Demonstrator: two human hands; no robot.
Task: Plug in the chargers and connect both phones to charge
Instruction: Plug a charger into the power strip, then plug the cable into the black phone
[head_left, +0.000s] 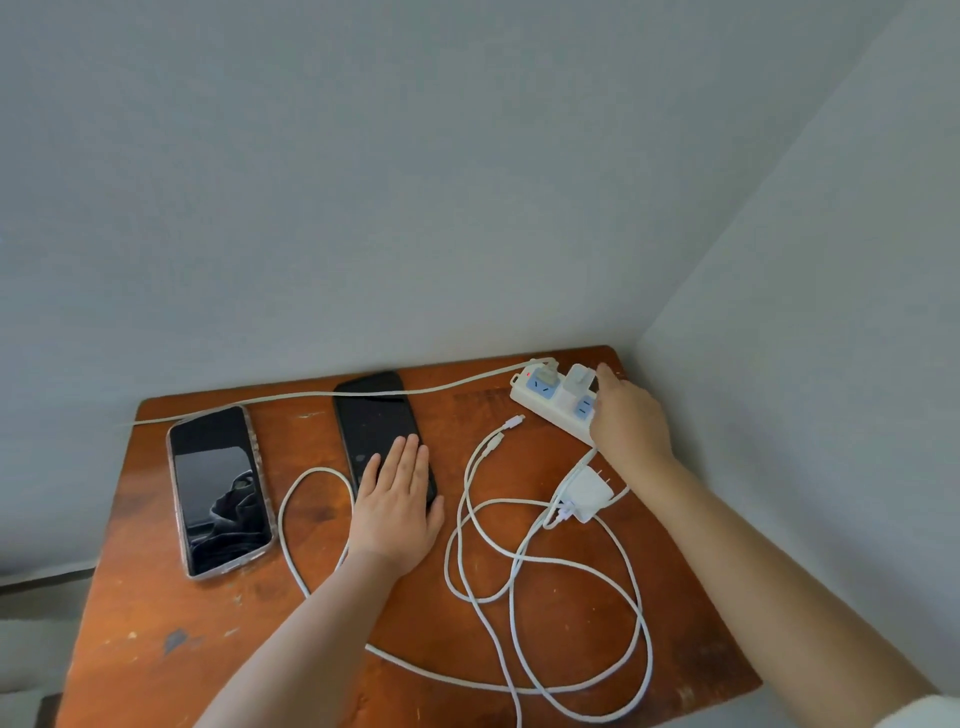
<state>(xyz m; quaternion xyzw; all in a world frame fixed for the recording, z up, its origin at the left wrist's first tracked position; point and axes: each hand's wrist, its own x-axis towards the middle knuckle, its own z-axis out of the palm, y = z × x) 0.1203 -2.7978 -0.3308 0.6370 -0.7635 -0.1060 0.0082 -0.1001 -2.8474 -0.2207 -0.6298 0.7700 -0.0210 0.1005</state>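
Observation:
Two dark phones lie face up on the wooden table (208, 644): one in a patterned case (218, 488) at the left, a black one (376, 421) in the middle. My left hand (397, 512) rests flat on the black phone's near end, fingers together. A white power strip (553, 402) sits at the far right corner with a white charger (577, 382) standing in it. My right hand (626, 418) lies over the strip's near end, fingertips touching that charger. A second white charger (587, 491) lies loose on the table, prongs up. Two cable plug ends (506, 431) lie free.
White cables (519, 566) loop in a tangle over the table's right half and curl past my left wrist. The strip's own cord (311, 396) runs left along the back edge, across the black phone's top. Grey walls close in behind and on the right.

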